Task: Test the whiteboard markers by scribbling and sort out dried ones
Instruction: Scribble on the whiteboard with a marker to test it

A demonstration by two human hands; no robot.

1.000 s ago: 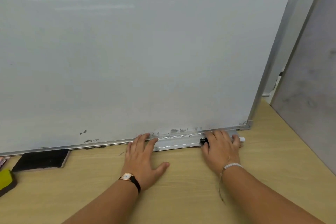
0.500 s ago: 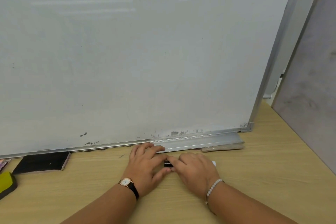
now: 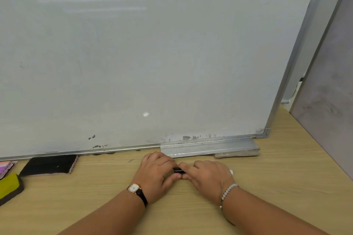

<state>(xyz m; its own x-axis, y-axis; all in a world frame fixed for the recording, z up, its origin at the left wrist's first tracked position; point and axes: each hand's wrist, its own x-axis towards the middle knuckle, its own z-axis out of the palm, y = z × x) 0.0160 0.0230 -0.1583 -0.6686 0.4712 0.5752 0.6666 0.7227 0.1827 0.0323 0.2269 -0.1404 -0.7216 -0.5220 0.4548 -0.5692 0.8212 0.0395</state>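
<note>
**Both hands on one marker, just in front of the tray**

I see the whiteboard (image 3: 152, 63) standing on the wooden table (image 3: 277, 187), with its metal marker tray (image 3: 208, 148) along the bottom edge. Just in front of the tray's left end, a whiteboard marker (image 3: 179, 170) lies crosswise, low over the table. Its black cap shows between the two hands and a white tip pokes out to the right. My view has the left hand (image 3: 156, 173) curled over the cap end and the right hand (image 3: 208, 175) curled over the barrel, thumbs meeting underneath. The left wrist wears a watch (image 3: 136, 189) and the right a beaded bracelet (image 3: 228, 190). Well left of the tray, a black eraser (image 3: 49, 165) lies against the board's frame, with a yellow-green sponge (image 3: 9, 185) further left.
</note>
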